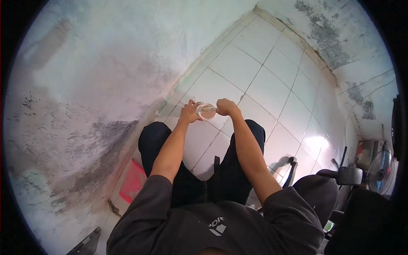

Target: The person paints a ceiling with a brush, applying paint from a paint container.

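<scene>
Above the tiled floor (235, 66) | I found the round container (208, 115) between both hands | left hand (190, 112): grasping its side | right hand (228, 107): clenched on a slim pale piece (208, 109), long axis leftward across it.

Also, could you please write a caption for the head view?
Left hand holding a pale round item, right hand closed at its edge, above a tiled floor.

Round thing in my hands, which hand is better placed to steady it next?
Probably your left: the left hand has its fingers spread around one side of the round thing, while the right hand is curled up at the opposite side.
</scene>
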A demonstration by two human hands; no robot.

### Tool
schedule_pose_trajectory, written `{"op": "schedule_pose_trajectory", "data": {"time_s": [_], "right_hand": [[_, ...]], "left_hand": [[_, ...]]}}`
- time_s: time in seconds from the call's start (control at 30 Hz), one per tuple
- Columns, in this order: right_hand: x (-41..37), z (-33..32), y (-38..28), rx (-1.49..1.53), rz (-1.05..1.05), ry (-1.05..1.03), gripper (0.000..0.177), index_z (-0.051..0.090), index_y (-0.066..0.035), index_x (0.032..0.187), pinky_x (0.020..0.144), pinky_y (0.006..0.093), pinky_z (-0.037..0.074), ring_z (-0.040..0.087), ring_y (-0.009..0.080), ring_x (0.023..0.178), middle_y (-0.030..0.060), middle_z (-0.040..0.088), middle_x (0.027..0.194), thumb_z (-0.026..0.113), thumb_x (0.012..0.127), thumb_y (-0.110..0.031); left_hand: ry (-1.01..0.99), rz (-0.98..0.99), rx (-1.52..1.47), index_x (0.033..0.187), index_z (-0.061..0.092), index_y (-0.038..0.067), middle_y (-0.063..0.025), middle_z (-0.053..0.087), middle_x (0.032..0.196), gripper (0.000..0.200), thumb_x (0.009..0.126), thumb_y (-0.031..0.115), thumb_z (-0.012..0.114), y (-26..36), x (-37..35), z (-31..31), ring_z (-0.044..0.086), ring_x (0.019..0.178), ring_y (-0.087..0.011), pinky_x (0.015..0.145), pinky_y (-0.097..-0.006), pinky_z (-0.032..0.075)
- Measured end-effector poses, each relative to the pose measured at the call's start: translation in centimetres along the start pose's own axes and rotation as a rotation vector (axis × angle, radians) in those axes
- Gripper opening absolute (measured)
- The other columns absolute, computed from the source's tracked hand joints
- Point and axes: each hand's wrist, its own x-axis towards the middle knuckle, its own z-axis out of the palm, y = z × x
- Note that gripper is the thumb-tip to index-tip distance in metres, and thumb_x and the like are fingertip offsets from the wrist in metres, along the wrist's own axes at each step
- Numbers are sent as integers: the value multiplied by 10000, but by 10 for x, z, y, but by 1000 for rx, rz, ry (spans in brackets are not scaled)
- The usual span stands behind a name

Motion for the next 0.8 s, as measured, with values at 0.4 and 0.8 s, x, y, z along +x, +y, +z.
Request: {"op": "schedule_pose_trajectory", "data": {"time_s": [0.4, 0.8], "right_hand": [[-8, -19, 3, 298, 110, -181, 319, 622, 68, 641, 429, 373, 467, 569, 253, 447, 150, 608, 581, 518, 739, -217], [6, -7, 8, 425, 121, -260, 335, 593, 56, 628, 390, 366, 408, 495, 216, 397, 118, 540, 522, 482, 761, -230]], "left_hand": [[-2, 20, 10, 1322, 480, 280, -27, 416, 1288, 863, 550, 366, 859, -4, -1, 3, 500, 1118, -286, 927, -441, 450], [107, 65, -85, 1258, 539, 275, -49, 478, 1211, 838, 497, 358, 879, -10, 2, 9, 532, 1078, -292, 883, -442, 482]]}}
